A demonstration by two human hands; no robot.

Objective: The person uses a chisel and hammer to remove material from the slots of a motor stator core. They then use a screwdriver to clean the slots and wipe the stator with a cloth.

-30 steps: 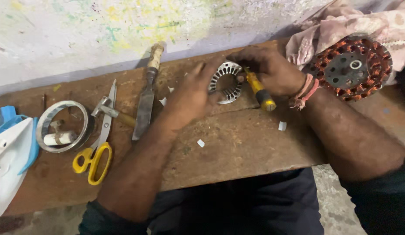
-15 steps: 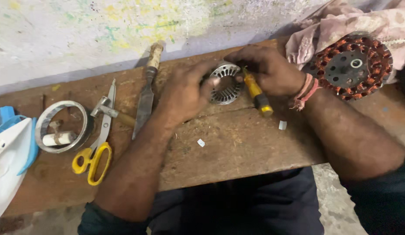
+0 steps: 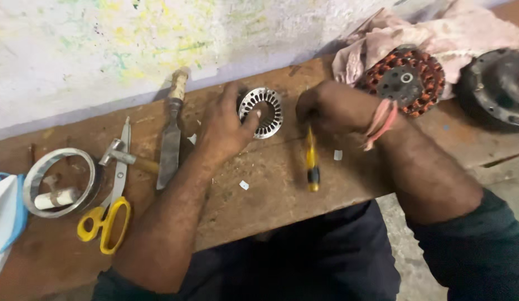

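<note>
Seen from the head camera, a worn wooden bench [image 3: 282, 184] runs across the frame below a paint-flecked wall. The left hand [image 3: 226, 125] rests on the bench with fingers spread, its thumb laid against the rim of a slotted metal stator ring [image 3: 261, 111], which lies flat on the wood near the far edge; the hand steadies the ring from its left side rather than gripping around it. The right hand [image 3: 332, 106] sits just beside the ring on the other side, curled into a closed fist around the top of a yellow-and-black screwdriver [image 3: 311, 161], whose handle points down toward the person and looks blurred. A pink thread band circles the right wrist. Beyond that wrist, a copper-wound motor stator [image 3: 407, 78] rests on a pale pink cloth [image 3: 466, 39], with a dark round motor housing [image 3: 496, 86] at the far right. To the left of the left hand lie a flat file with a wooden handle [image 3: 171, 134], a small hammer [image 3: 125, 158], and yellow-handled scissors [image 3: 112, 206], all close together. Further left is a metal ring [image 3: 31, 187] holding a white cylinder, and a blue-and-white object [image 3: 6, 223] at the frame's edge. Small white scraps dot the wood near the screwdriver.
</note>
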